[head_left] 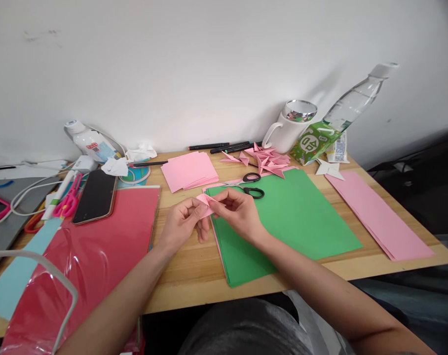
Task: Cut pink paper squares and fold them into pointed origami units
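Between my two hands is a small folded piece of pink paper [205,198], held over the table near the left edge of the green sheets. My left hand [185,219] pinches its left side between thumb and fingers. On the other side, my right hand [241,212] grips it with thumb and forefinger, partly hiding it. Black-handled scissors [253,192] lie on the green paper [290,222] just beyond my right hand. Behind my left hand sits a stack of pink paper squares [190,170]. Several folded pink paper pieces [270,161] are heaped farther back.
A white mug [288,129], a green carton [313,143] and a tilted clear bottle [357,101] stand at the back right. Pink strips [379,214] lie at right. To the left are red sheets [98,256] in plastic, a phone [95,196] and pink scissors [69,197].
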`<move>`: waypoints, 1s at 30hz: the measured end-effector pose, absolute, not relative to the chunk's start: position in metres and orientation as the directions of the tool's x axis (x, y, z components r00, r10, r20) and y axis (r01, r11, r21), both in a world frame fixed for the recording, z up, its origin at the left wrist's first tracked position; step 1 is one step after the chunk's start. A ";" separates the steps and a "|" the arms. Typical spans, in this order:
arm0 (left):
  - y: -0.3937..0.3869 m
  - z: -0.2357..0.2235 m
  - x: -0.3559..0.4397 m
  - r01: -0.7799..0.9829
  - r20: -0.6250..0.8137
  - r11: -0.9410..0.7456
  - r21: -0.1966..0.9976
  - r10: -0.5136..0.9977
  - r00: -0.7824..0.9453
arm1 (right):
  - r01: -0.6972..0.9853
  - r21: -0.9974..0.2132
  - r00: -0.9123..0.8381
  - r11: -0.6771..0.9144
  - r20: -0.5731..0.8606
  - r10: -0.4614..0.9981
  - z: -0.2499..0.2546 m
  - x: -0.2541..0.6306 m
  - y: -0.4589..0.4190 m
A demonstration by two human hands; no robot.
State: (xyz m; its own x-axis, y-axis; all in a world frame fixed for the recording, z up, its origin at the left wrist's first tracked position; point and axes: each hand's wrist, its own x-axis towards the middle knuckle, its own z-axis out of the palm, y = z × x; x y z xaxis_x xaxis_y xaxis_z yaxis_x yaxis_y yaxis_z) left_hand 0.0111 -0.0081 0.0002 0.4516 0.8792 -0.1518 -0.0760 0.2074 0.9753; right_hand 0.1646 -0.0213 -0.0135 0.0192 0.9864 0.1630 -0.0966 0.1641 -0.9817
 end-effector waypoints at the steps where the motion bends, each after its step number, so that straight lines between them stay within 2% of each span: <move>1: -0.008 0.001 0.012 -0.083 -0.142 0.200 0.976 0.880 0.453 | -0.039 -0.977 0.047 0.211 0.210 0.977 -0.015 0.165 -0.021; 4: -0.008 0.002 0.014 -0.076 -0.142 0.194 0.978 0.888 0.437 | 0.181 -0.915 0.130 0.361 0.386 0.913 -0.017 0.166 -0.021; 6: -0.008 0.002 0.015 -0.053 -0.151 0.188 0.981 0.901 0.406 | 0.278 -0.864 0.124 0.420 0.465 0.876 -0.018 0.166 -0.022; 10: -0.008 0.002 0.016 0.011 -0.115 0.117 0.993 0.939 0.325 | 0.278 -0.863 0.025 0.421 0.445 0.895 -0.017 0.167 -0.023; 15: -0.006 0.001 0.015 0.119 0.049 -0.081 0.990 0.967 0.248 | 0.233 -0.896 0.023 0.378 0.394 0.919 -0.015 0.167 -0.023; 18: -0.006 -0.003 0.014 0.154 0.012 -0.054 0.987 0.965 0.262 | 0.269 -0.876 0.036 0.401 0.425 0.904 -0.014 0.167 -0.022; 20: -0.006 -0.007 0.014 0.095 -0.027 0.002 0.996 0.964 0.264 | 0.265 -0.887 0.034 0.377 0.400 0.916 -0.014 0.167 -0.022; 25: -0.006 -0.008 0.017 -0.278 -0.088 0.208 0.938 0.917 0.390 | 0.074 -0.978 0.037 0.193 0.196 0.980 -0.014 0.169 -0.020; 30: -0.005 0.000 0.019 -0.318 -0.125 0.278 0.906 0.895 0.427 | -0.050 -0.990 -0.011 0.133 0.134 0.991 -0.013 0.169 -0.019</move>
State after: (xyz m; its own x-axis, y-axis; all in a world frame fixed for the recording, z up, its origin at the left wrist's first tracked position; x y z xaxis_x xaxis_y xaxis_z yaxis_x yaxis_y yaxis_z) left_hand 0.0185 -0.0053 -0.0002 0.4271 0.8955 -0.1254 -0.3176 0.2784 0.9064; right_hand 0.1692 -0.0194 -0.0132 -0.0112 0.9909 0.1339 -0.0502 0.1332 -0.9898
